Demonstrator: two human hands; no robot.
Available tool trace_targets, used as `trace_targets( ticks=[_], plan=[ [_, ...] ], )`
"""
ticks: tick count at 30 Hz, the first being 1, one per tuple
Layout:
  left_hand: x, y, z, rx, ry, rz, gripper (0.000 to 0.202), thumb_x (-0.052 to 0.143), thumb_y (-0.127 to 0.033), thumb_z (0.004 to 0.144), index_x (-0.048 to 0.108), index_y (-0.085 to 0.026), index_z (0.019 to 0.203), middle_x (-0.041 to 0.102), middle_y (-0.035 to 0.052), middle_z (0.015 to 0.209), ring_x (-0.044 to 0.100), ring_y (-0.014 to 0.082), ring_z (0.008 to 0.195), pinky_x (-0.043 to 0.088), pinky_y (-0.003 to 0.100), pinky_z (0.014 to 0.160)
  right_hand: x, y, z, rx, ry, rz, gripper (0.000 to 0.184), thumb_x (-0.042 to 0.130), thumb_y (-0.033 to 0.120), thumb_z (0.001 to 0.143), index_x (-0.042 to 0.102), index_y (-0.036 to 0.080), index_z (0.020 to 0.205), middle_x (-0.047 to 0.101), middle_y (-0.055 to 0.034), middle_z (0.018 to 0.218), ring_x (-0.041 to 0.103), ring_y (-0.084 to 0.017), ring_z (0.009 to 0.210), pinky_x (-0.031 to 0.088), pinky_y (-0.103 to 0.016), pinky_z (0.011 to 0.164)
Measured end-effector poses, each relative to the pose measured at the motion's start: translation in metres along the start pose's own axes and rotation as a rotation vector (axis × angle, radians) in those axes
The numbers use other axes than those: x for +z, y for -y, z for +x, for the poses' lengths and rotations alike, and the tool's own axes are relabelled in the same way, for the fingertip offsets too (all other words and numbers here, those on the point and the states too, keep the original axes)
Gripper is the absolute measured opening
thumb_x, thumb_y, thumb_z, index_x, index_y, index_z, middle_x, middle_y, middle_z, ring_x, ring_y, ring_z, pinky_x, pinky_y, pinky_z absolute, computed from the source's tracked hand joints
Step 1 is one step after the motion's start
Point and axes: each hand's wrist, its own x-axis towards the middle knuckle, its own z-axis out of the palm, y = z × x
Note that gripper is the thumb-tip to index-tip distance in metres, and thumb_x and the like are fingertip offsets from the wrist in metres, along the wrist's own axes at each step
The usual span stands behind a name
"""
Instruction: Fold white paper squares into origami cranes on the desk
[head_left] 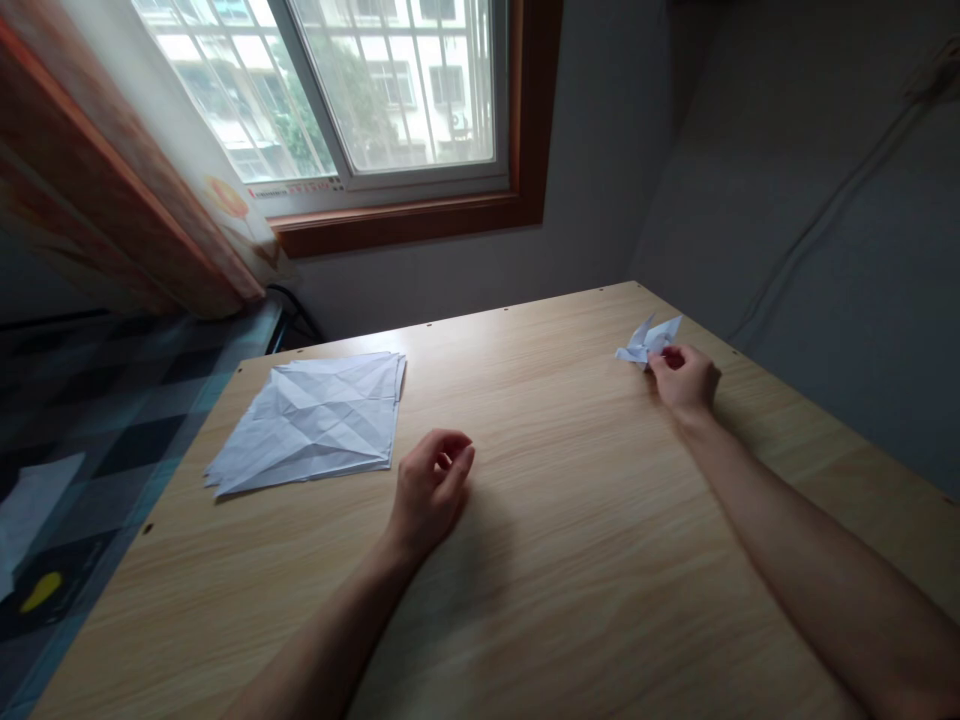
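A small white origami figure (643,343) with several pointed flaps is at the far right of the table. My right hand (686,378) pinches its near edge between thumb and fingers, low over the tabletop. Closer to me, near the middle, my left hand (435,488) is curled with thumb and fingertips together, and nothing shows in it. To the left of that hand lies a stack of creased white paper sheets (322,415), slightly fanned at its left edge; the hand is apart from it.
The light wooden table (555,500) narrows to a far right corner by the wall. Behind it is a barred window (420,90) with an orange-patterned curtain (112,170). At left, a dark checked surface (112,430) carries another white paper (37,510).
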Motion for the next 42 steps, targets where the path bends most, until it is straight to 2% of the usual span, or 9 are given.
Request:
trace_targets(
  ticks=[5,9,14,18,21,26,34,39,42],
  plan=[
    [-0.008,0.008,0.004,-0.032,-0.178,0.155,0.017,0.057,-0.034,0.084,0.061,-0.020,0.091,0.063,0.0041,0.091,0.061,0.0190,0.085,0.050,0.030,0.071,-0.001,0.002,-0.002,0.034,-0.034,0.074,0.032,0.068,0.045,0.069,0.061,0.018,0.085,0.064,-0.0032,0.070,0.060,-0.021,0.062,0.049,-0.034,0.067],
    [-0.038,0.020,0.018,-0.115,-0.295,0.405,0.041,0.061,-0.047,0.080,0.060,-0.018,0.108,0.061,0.0106,0.114,0.057,0.0274,0.110,0.046,0.041,0.095,-0.003,0.006,-0.004,0.035,-0.117,0.127,0.036,0.070,0.042,0.066,0.055,0.019,0.089,0.056,0.0018,0.068,0.054,-0.018,0.059,0.047,-0.034,0.067],
    [-0.086,0.042,0.026,-0.285,-0.039,0.868,0.078,0.062,-0.063,0.073,0.049,-0.018,0.136,0.037,0.0174,0.150,0.030,0.0397,0.139,0.028,0.056,0.110,-0.008,0.016,-0.008,0.002,-0.242,0.204,0.031,0.067,0.037,0.068,0.049,0.021,0.088,0.048,0.0033,0.072,0.048,-0.016,0.062,0.046,-0.033,0.066],
    [-0.106,0.060,0.018,-0.410,0.145,1.031,0.083,0.048,-0.068,0.081,0.035,-0.022,0.148,0.024,0.0145,0.159,0.019,0.0424,0.144,0.021,0.065,0.109,-0.012,0.029,-0.017,-0.057,-0.271,0.278,0.027,0.063,0.030,0.069,0.047,0.021,0.089,0.046,0.0022,0.075,0.047,-0.015,0.063,0.045,-0.031,0.064],
    [-0.109,0.068,0.012,-0.443,0.258,1.049,0.081,0.039,-0.071,0.084,0.029,-0.026,0.151,0.020,0.0129,0.160,0.018,0.0427,0.145,0.019,0.066,0.109,-0.015,0.041,-0.028,-0.134,-0.233,0.327,0.025,0.062,0.029,0.071,0.048,0.021,0.090,0.047,0.0021,0.076,0.046,-0.014,0.061,0.045,-0.030,0.062],
    [-0.109,0.070,0.013,-0.456,0.280,1.060,0.078,0.035,-0.071,0.085,0.030,-0.028,0.151,0.020,0.0113,0.160,0.019,0.0427,0.144,0.020,0.064,0.110,-0.023,0.060,-0.054,-0.296,-0.126,0.398,0.020,0.060,0.031,0.078,0.051,0.020,0.092,0.051,0.0009,0.078,0.049,-0.013,0.061,0.045,-0.029,0.058],
    [-0.109,0.062,0.016,-0.487,0.258,1.050,0.068,0.032,-0.063,0.091,0.036,-0.028,0.148,0.025,0.0109,0.159,0.023,0.0414,0.143,0.023,0.064,0.108,-0.034,0.083,-0.091,-0.794,0.128,0.410,0.012,0.059,0.021,0.083,0.053,0.023,0.093,0.056,0.0029,0.071,0.049,-0.012,0.052,0.046,-0.027,0.055],
    [-0.109,0.064,0.016,-0.443,0.235,1.065,0.061,0.029,-0.059,0.093,0.042,-0.029,0.145,0.031,0.0097,0.157,0.029,0.0421,0.140,0.029,0.065,0.104,-0.034,0.087,-0.101,-0.840,0.207,0.412,0.010,0.057,0.019,0.084,0.055,0.024,0.092,0.058,0.0029,0.070,0.051,-0.011,0.052,0.045,-0.026,0.053],
    [-0.107,0.064,0.017,-0.365,0.229,1.098,0.060,0.030,-0.054,0.093,0.048,-0.021,0.140,0.040,0.0119,0.151,0.036,0.0370,0.137,0.034,0.056,0.105,-0.034,0.090,-0.104,-0.837,0.227,0.429,0.008,0.056,0.017,0.085,0.055,0.023,0.091,0.057,0.0032,0.069,0.050,-0.011,0.051,0.044,-0.024,0.052]
  ],
)
